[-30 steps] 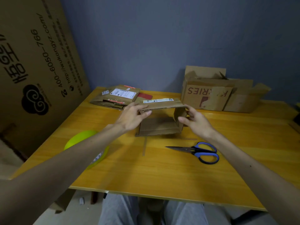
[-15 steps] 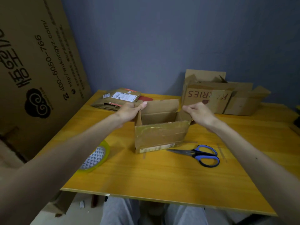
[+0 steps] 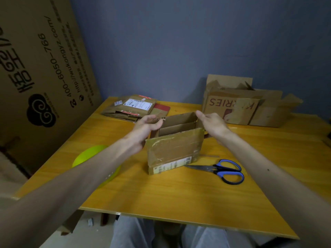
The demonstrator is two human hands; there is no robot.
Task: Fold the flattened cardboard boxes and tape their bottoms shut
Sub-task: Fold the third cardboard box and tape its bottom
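On the table [image 3: 161, 197], box [image 3: 175, 151] between left hand [image 3: 145, 127] and right hand [image 3: 213, 122].
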